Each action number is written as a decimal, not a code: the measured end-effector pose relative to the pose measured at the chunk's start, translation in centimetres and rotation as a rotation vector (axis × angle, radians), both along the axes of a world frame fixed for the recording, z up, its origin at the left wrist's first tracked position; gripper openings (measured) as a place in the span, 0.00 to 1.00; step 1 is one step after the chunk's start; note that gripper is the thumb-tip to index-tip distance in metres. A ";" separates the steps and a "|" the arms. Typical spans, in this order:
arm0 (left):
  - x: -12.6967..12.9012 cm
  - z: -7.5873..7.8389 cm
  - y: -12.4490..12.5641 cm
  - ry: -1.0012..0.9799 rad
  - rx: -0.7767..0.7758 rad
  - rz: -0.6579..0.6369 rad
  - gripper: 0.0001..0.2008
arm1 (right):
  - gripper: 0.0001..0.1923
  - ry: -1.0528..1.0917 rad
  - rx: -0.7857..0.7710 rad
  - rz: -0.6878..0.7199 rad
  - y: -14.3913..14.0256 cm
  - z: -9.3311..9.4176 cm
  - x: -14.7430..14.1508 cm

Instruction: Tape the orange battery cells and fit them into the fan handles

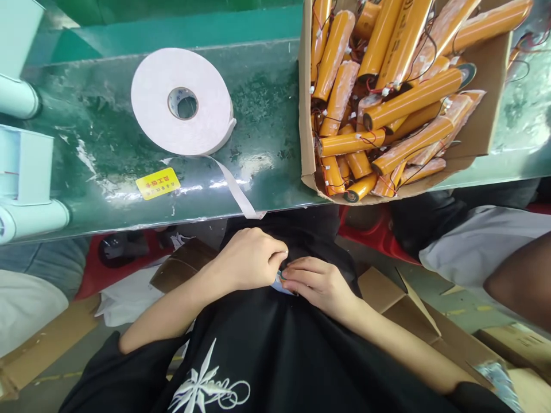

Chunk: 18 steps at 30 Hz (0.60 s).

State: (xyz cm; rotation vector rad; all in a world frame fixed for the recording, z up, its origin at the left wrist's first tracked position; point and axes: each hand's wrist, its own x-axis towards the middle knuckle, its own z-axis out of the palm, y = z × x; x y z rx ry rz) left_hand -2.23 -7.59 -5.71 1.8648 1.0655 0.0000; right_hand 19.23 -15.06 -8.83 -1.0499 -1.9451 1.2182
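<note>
- Below the bench (129, 172) edge, over the lap, both hands meet fingertip to fingertip.
- Left hand (252, 258) is curled narrow, pinching a small pale piece (278, 282); right hand (316, 281) steadies it from the other side, fingers nearly flat.
- Tape roll (183, 109) lies flat on the bench, its loose strip (235, 192) hanging over the edge above the hands, within reach.
- Box (306, 115) of orange cells (413, 97) sits right of the roll.

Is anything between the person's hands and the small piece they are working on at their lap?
Nothing visible: the left hand and right hand both pinch the small pale piece directly, fingertips meeting over the black shirt, below the bench edge.
</note>
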 end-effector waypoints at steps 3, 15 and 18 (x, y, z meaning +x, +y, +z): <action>0.5 0.0 0.3 0.047 -0.024 -0.014 0.13 | 0.08 -0.070 0.023 0.012 0.1 0.1 -0.4; 1.1 0.0 0.8 0.152 -0.067 -0.065 0.13 | 0.11 -0.219 0.001 0.080 -0.1 1.0 -0.5; 2.2 -0.2 1.1 0.201 -0.077 -0.093 0.12 | 0.12 -0.281 -0.161 0.237 0.7 0.4 -0.9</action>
